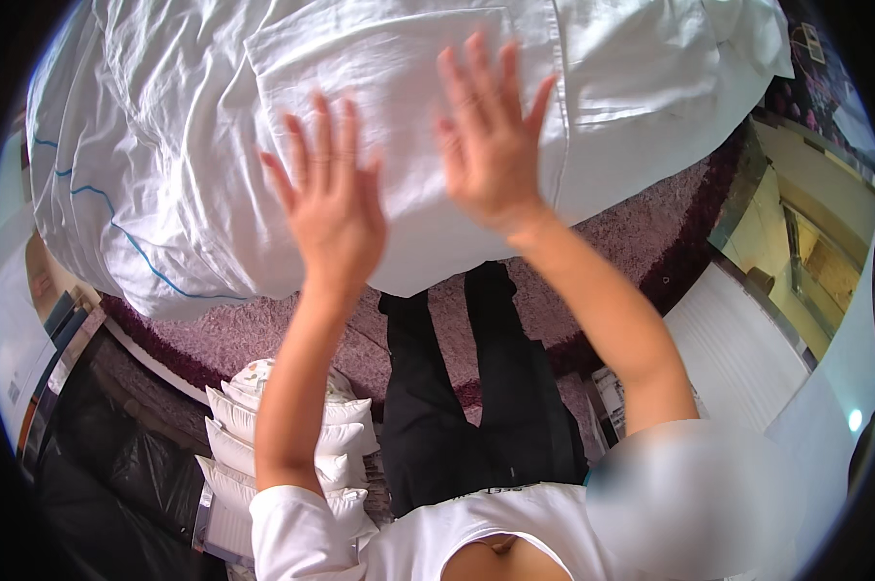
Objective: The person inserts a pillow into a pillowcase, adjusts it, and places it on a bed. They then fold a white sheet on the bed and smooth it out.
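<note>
Both hands are spread flat over a folded white cloth [408, 65], likely a pillowcase or sheet, lying on a bed draped in white bedding [183, 145]. My left hand [332, 196] has its fingers apart and holds nothing. Farther to the right, my right hand [492, 145] is also open, slightly blurred, near the cloth's right seam. Whether the palms press on the fabric or hover just above it is hard to tell. Creases run through the bedding on the left, where a thin blue line [129, 236] of trim crosses it.
A stack of white pillows [227, 428] stands on the floor at lower left, beside black plastic bags [118, 465]. Under the bed's near edge lies a purple shaggy rug [626, 225]. A white ribbed panel [742, 341] and a mirrored surface [808, 240] are at right.
</note>
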Tool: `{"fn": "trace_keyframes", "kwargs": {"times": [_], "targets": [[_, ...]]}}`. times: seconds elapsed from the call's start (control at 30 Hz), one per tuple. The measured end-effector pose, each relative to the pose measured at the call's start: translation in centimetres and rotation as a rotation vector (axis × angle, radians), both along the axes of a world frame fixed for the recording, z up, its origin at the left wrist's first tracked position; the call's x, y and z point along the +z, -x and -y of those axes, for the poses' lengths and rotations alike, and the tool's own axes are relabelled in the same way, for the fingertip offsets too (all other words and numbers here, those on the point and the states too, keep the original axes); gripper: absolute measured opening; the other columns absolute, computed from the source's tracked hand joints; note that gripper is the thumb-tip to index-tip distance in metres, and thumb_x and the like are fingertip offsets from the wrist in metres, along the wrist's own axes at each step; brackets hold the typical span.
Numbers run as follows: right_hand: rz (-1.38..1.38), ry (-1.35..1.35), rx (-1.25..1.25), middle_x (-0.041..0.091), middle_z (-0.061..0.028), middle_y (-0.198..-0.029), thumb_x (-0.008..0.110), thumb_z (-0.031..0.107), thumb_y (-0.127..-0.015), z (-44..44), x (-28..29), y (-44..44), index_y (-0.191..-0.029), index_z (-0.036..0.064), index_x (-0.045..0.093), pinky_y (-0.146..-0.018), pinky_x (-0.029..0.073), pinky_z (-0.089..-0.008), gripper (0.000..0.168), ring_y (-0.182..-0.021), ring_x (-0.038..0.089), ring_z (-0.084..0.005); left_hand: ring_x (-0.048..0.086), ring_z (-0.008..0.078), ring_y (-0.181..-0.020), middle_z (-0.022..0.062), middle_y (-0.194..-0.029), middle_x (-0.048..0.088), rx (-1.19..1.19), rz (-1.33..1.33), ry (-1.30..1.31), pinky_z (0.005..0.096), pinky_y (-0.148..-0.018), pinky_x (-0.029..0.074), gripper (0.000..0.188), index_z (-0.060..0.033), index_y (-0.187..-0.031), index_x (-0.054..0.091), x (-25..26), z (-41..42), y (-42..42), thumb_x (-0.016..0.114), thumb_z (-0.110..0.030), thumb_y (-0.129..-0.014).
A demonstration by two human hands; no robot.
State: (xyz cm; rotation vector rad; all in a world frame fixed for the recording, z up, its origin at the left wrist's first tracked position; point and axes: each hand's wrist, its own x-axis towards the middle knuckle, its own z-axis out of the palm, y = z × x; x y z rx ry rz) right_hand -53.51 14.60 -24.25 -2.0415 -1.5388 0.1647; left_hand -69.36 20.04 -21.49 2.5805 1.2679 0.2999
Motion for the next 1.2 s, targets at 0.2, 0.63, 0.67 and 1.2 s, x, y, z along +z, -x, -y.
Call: {"fn": "trace_keyframes", "kwargs": {"times": [0.2,0.63,0.67,1.2], "targets": [[0.276,0.229,0.072,0.017,0.0028,-0.15,0.045,0.038,-0.091,3.4,-5.0,-5.2,-0.14,0.035,0.028,-0.108,-0.004,-0.0558,0.052,-0.139,0.01,-0.0215,0.021,0.0267,-0.137,0.0061,-0.146,0.029,0.059,-0.163,-0.154,0.0485,-0.11,0.003,0.048,-0.0228,-0.14,0.035,-3.9,-0.7,-0.3,0.044,-0.034,-0.094],[-0.776,0.27,-0.503,0.05,-0.0137,-0.1,0.054,0.038,-0.089,12.8,-3.0,-4.0,-0.094,-0.003,0.054,-0.077,0.042,-0.0342,0.042,-0.087,0.049,-0.0203,0.052,0.0223,-0.1,0.0144,-0.107,0.055,0.798,0.783,0.682,0.0365,-0.09,0.04,0.053,0.0035,-0.114,0.049,-4.0,10.4,8.6,0.031,-0.044,-0.097],[-0.794,0.256,-0.516,0.052,-0.013,-0.095,0.055,0.039,-0.088,11.9,-3.2,-4.3,-0.089,-0.003,0.055,-0.074,0.043,-0.0333,0.042,-0.083,0.05,-0.0196,0.051,0.0234,-0.102,0.0152,-0.11,0.055,0.766,0.797,0.729,0.037,-0.092,0.039,0.057,0.0038,-0.118,0.048,-4.4,10.0,8.4,0.03,-0.046,-0.097],[-0.15,-0.062,-0.34,0.052,-0.0079,-0.048,0.047,0.032,-0.094,11.3,-8.2,-4.6,-0.075,0.007,0.047,-0.038,0.038,-0.0361,0.031,-0.041,0.053,-0.0275,0.035,0.0041,-0.048,-0.0049,-0.054,0.043,0.809,0.83,0.34,0.0206,-0.046,0.03,0.046,-0.0033,-0.067,0.057,-5.3,6.6,2.4,0.049,-0.04,-0.093]]}}
